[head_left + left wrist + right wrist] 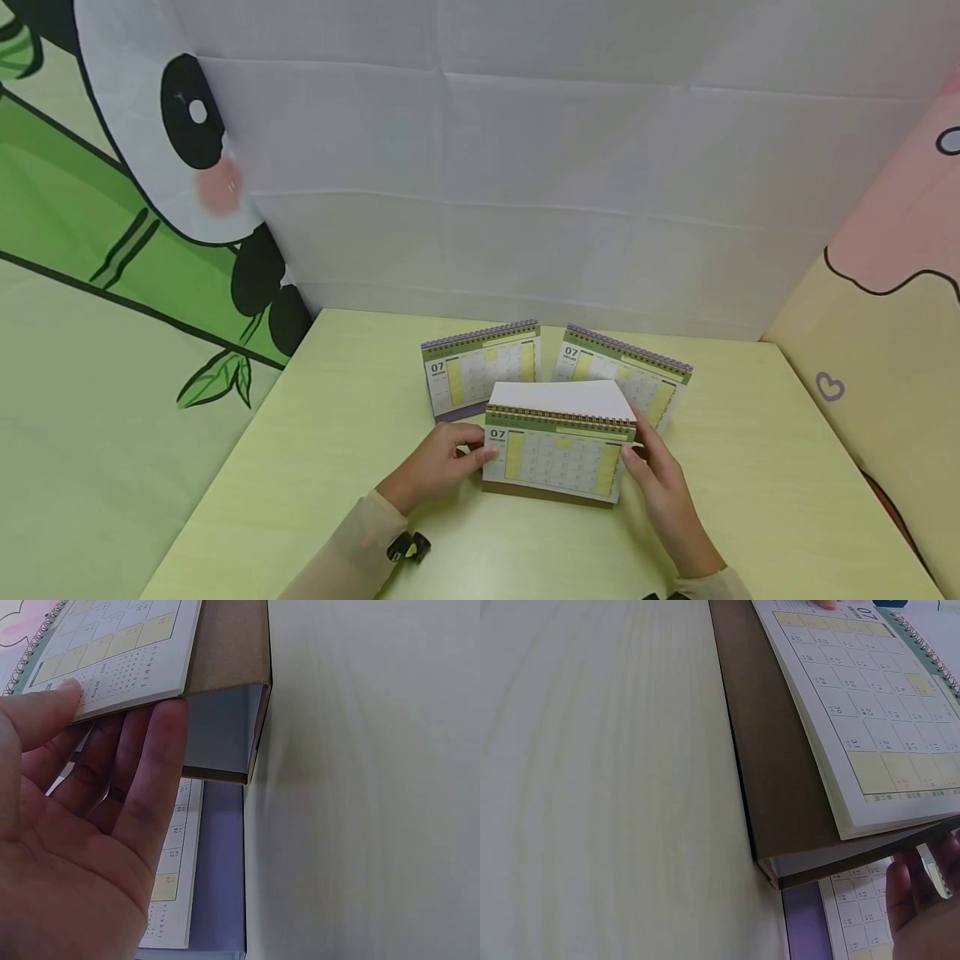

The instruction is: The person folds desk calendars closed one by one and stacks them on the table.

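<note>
A desk calendar (558, 462) with a brown cardboard stand (231, 649) and a gold-coloured spiral stands at the front of the group, its 07 page facing me. My left hand (438, 462) grips its left edge, the thumb (52, 712) on the page and the fingers behind. At the right edge, my right hand (663, 487) holds the same calendar between thumb and fingers; in the right wrist view only part of that hand shows. Behind stand two similar calendars with purple spirals, one at the left (487, 371) and one at the right (603, 358), both partly hidden.
The pale yellow tabletop (352, 392) extends around the calendars. A white cloth wall (540, 192) rises at the back. Printed side panels show a panda and bamboo (90, 200) at left and a pink figure (900, 208) at right.
</note>
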`<state>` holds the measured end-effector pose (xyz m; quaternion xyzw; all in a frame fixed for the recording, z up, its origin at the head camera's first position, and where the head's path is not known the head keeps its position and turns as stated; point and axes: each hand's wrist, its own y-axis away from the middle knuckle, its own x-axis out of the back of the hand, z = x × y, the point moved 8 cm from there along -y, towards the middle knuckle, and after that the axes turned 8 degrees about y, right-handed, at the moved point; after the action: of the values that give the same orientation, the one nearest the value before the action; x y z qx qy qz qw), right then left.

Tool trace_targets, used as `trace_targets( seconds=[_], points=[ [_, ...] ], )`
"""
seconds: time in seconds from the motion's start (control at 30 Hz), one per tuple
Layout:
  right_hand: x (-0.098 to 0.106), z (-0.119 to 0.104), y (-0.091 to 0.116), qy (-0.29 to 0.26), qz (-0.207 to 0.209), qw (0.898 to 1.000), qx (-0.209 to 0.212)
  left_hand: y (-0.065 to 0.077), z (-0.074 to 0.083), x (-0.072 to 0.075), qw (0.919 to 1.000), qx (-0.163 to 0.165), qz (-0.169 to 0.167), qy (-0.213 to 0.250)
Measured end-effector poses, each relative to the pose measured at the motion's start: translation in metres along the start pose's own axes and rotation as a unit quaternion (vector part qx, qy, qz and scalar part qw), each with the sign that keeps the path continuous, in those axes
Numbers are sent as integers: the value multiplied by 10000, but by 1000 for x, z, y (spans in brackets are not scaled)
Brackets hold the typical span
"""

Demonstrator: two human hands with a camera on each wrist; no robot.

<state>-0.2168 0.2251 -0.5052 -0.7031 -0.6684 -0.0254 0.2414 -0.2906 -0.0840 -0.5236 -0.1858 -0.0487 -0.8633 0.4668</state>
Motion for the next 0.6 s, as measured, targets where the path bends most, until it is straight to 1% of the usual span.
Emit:
trace_targets(
  seconds=[0.3, 0.6],
  points=[
    [0, 1, 0, -2, 8, 10000, -22, 0, 0, 0, 10000, 9, -2, 7],
    [0, 0, 0, -32, 30, 10000, 69, -1, -1, 1, 10000, 96, 7, 11]
  ],
)
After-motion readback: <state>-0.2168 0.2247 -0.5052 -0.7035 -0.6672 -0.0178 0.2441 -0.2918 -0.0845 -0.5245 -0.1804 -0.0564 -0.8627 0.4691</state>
